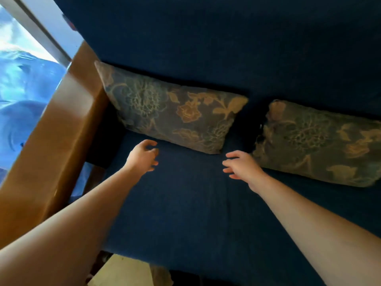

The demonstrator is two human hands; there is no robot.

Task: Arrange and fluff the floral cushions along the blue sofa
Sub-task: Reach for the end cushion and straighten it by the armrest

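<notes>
Two floral cushions lean against the backrest of the blue sofa (pixel 185 203). The left cushion (pixel 169 108) sits beside the wooden armrest; the right cushion (pixel 317 141) lies further right, partly cut off by the frame edge. A dark gap separates them. My left hand (pixel 142 156) hovers over the seat just below the left cushion's lower edge, fingers curled and apart, holding nothing. My right hand (pixel 241 165) hovers near the left cushion's lower right corner, fingers spread, empty.
A glossy wooden armrest (pixel 61 145) borders the sofa on the left. Beyond it is a bright window (pixel 18 89) with a pale frame. A light floor patch (pixel 123 273) shows below the seat's front edge.
</notes>
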